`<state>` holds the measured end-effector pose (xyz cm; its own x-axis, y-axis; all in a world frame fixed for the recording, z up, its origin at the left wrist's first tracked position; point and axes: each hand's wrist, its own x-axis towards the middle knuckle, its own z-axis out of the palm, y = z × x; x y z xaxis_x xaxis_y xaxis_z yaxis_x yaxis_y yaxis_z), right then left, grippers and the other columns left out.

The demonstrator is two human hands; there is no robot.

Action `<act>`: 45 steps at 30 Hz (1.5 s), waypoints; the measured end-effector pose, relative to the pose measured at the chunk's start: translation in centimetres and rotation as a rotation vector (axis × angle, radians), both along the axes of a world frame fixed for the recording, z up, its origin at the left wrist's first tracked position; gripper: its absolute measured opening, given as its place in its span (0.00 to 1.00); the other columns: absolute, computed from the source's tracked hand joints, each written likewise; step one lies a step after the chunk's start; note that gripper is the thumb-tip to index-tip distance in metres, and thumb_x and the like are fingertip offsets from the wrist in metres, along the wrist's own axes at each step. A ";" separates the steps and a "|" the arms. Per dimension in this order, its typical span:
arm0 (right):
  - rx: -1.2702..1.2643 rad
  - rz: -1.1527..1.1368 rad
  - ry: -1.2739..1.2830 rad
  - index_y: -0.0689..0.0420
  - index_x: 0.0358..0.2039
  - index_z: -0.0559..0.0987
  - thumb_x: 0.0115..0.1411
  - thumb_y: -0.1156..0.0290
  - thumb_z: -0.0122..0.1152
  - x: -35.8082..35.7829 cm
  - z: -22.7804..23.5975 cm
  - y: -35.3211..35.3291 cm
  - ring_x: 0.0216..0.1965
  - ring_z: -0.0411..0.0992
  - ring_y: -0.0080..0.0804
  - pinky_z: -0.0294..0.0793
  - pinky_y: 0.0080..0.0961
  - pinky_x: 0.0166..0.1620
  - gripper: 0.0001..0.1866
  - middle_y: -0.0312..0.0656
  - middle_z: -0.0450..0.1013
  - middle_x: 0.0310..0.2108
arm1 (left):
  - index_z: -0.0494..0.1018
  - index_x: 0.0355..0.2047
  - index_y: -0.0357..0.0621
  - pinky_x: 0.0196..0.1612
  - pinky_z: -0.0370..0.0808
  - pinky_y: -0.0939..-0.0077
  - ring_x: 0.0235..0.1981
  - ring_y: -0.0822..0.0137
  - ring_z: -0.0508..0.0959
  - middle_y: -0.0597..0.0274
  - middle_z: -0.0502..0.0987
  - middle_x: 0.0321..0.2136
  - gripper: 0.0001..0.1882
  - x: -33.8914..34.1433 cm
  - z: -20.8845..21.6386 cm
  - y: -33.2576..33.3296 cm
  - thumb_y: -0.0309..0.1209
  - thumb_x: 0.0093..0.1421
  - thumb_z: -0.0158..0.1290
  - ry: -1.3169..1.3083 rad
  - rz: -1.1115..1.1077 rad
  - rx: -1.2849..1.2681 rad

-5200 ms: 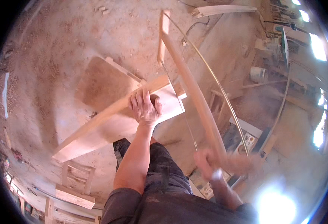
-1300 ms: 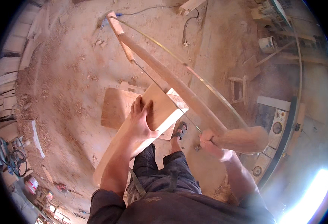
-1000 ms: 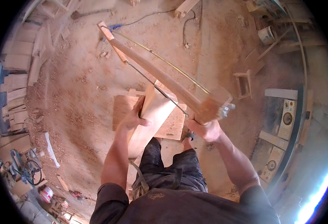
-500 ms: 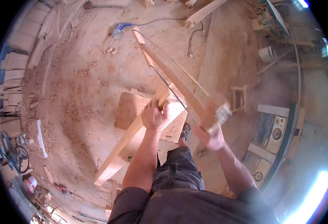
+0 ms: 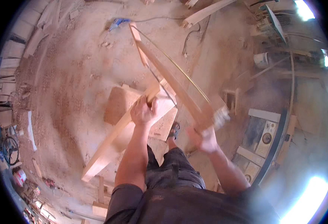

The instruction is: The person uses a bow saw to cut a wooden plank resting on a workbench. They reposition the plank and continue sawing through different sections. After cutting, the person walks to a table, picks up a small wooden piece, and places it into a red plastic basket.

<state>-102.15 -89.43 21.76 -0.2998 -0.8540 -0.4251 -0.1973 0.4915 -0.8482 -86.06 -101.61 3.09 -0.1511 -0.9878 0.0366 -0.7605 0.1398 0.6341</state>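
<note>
A long pale timber beam [image 5: 105,150] lies slantwise before me, from the lower left up toward the middle. My left hand [image 5: 143,113] is closed over its far part, thumb and fingers gripping the top edges. In my right hand [image 5: 204,140], blurred by motion, is the near end of a wooden frame saw [image 5: 168,80]. The saw stretches away to the upper left, with a yellowish tension cord along its right side. Its thin blade crosses the beam's far end, just beyond my left hand. How deep the blade sits cannot be made out.
Under the beam is a brown board [image 5: 115,106], my sandalled foot [image 5: 174,131] beside it. A blue power drill [image 5: 118,24] with a trailing cord lies on the shaving-strewn floor. Timber [image 5: 205,14] lies at the far side, a white bucket [image 5: 261,60] to the right.
The saw is still across the beam's end, with my right hand slightly nearer me relative to the beam. The whole view has shifted a little; my left hand keeps its hold.
</note>
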 end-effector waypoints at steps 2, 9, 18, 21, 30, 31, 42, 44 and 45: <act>-0.046 -0.013 -0.154 0.54 0.25 0.72 0.62 0.75 0.61 -1.7 1.8 7.1 0.25 0.62 0.16 0.59 0.21 0.26 0.09 0.27 0.64 0.22 | 0.75 0.33 0.41 0.39 0.77 0.53 0.34 0.43 0.80 0.47 0.80 0.31 0.25 -1.2 0.4 0.8 0.54 0.60 0.52 0.017 0.000 -0.001; 0.041 -0.058 0.005 0.56 0.25 0.73 0.59 0.72 0.63 -0.8 -1.0 0.9 0.25 0.64 0.18 0.63 0.22 0.27 0.09 0.29 0.66 0.23 | 0.74 0.31 0.42 0.39 0.77 0.52 0.33 0.45 0.80 0.49 0.79 0.29 0.25 -1.5 0.3 1.4 0.54 0.60 0.52 0.032 0.000 0.054; -0.046 -0.120 -0.260 0.54 0.27 0.70 0.62 0.77 0.60 -1.9 1.9 10.7 0.30 0.67 0.18 0.68 0.22 0.33 0.09 0.31 0.68 0.27 | 0.74 0.33 0.41 0.38 0.77 0.53 0.33 0.45 0.80 0.48 0.79 0.30 0.26 -1.7 0.9 1.6 0.56 0.60 0.52 0.049 0.005 -0.021; 0.070 -0.161 -0.157 0.55 0.27 0.71 0.61 0.77 0.61 -2.7 -4.1 7.3 0.28 0.66 0.17 0.65 0.21 0.30 0.09 0.30 0.68 0.27 | 0.75 0.34 0.40 0.38 0.78 0.53 0.33 0.45 0.80 0.48 0.80 0.30 0.27 -1.1 0.5 1.9 0.56 0.59 0.53 0.033 -0.022 0.033; 0.046 0.054 0.104 0.54 0.27 0.74 0.61 0.74 0.61 -0.7 2.7 6.6 0.26 0.66 0.18 0.62 0.19 0.27 0.06 0.30 0.69 0.25 | 0.76 0.37 0.38 0.37 0.78 0.55 0.34 0.46 0.80 0.47 0.80 0.32 0.27 -1.2 0.5 0.9 0.55 0.58 0.53 0.023 -0.013 -0.033; 0.036 0.003 0.048 0.54 0.27 0.74 0.62 0.74 0.61 -0.8 2.4 6.5 0.26 0.66 0.17 0.62 0.19 0.27 0.06 0.30 0.69 0.25 | 0.76 0.37 0.38 0.37 0.78 0.55 0.34 0.46 0.80 0.47 0.80 0.33 0.27 -1.6 1.3 0.7 0.55 0.58 0.54 0.023 -0.018 -0.020; 0.006 -0.124 -0.019 0.52 0.22 0.70 0.59 0.74 0.60 2.3 2.5 0.0 0.22 0.65 0.17 0.61 0.19 0.23 0.11 0.30 0.66 0.19 | 0.75 0.37 0.36 0.38 0.78 0.54 0.36 0.46 0.80 0.45 0.80 0.37 0.29 -0.9 -0.1 0.8 0.56 0.58 0.54 0.086 -0.021 -0.061; 0.045 -0.129 0.028 0.53 0.23 0.71 0.59 0.74 0.61 1.3 1.9 2.0 0.22 0.65 0.17 0.61 0.21 0.23 0.10 0.30 0.66 0.19 | 0.75 0.37 0.36 0.37 0.78 0.54 0.36 0.46 0.80 0.46 0.80 0.36 0.30 -1.4 0.6 1.1 0.56 0.58 0.53 0.066 -0.027 -0.068; 0.056 -0.165 0.029 0.55 0.24 0.72 0.58 0.74 0.62 0.8 0.2 1.7 0.22 0.65 0.17 0.62 0.21 0.24 0.09 0.30 0.67 0.20 | 0.74 0.36 0.37 0.37 0.77 0.54 0.35 0.46 0.80 0.46 0.80 0.34 0.29 -1.6 0.7 1.1 0.57 0.58 0.53 0.059 -0.019 -0.085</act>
